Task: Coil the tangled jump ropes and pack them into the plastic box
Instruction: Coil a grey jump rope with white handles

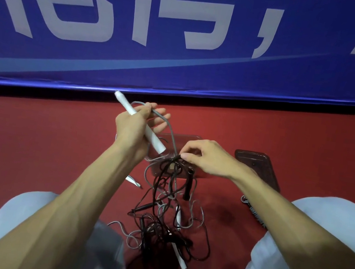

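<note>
1. Your floor [31, 147] is red carpet. It fills the middle and lower frame and ends at a blue banner [181, 70] across the top.
2. A clear box [183, 135] sits on it at centre, open side up and partly hidden.
3. The lid [256, 169] lies flat to the right of the box; you can't see whether they touch.
4. A tangle of black and grey ropes [157, 230] spreads over the carpet at lower centre, below the box. Its upper strands are lifted off the floor.
5. A white handle [179, 256] sticks out at the tangle's lower right.
6. A small white piece [133, 181] lies alone, just left of the tangle.
7. A ribbed grey handle [252, 211] lies below the lid, partly covered.
</note>
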`<state>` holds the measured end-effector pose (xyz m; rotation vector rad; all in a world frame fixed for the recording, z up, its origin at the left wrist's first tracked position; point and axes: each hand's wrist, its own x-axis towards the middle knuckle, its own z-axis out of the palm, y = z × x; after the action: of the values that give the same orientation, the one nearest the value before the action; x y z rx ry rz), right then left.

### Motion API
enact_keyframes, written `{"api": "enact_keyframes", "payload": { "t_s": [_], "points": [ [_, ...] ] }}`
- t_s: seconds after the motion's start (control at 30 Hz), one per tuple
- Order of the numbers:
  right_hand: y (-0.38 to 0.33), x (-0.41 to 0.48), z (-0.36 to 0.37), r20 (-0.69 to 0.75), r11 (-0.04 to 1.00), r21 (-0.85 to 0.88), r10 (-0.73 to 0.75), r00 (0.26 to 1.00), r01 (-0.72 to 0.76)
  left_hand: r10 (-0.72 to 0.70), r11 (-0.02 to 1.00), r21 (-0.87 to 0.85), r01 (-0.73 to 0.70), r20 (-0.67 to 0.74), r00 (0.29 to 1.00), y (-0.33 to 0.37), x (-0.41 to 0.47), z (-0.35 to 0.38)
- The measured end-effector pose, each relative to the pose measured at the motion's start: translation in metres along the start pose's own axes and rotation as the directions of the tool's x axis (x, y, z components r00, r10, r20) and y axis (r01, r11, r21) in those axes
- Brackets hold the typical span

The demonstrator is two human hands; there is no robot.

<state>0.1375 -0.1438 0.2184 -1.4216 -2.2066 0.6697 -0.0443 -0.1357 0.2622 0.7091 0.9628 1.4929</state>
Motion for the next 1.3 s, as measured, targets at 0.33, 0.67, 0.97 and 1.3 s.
{"api": "enact_keyframes", "payload": {
  "t_s": [0.33, 0.67, 0.97, 1.3],
  "points": [
    [0.015, -0.006, 0.008, 0.298, 0.960, -0.281, 0.093, 0.950, -0.006, 0.116, 0.904, -0.401, -0.150, -0.107, 0.987, 0.035, 0.024, -0.022],
    [-0.001, 0.009, 0.008, -0.098, 0.993, 0.114, 0.016, 0.995, -0.005, 0.091, 0.970, -0.242, -0.027, 0.257, 0.962, 0.026, -0.010, 0.006],
    [-0.012, 0.010, 0.009, -0.105, 0.958, 0.286, 0.015, 0.994, 0.015, 0.080, 0.918, -0.394, 0.042, 0.287, 0.955, 0.027, -0.012, 0.006],
    [-0.027, 0.009, -0.012, -0.283, 0.704, 0.701, 0.127, 0.951, 0.114, -0.004, 0.916, -0.391, 0.088, 0.210, 0.978, 0.028, -0.003, 0.001]
  ]
}}
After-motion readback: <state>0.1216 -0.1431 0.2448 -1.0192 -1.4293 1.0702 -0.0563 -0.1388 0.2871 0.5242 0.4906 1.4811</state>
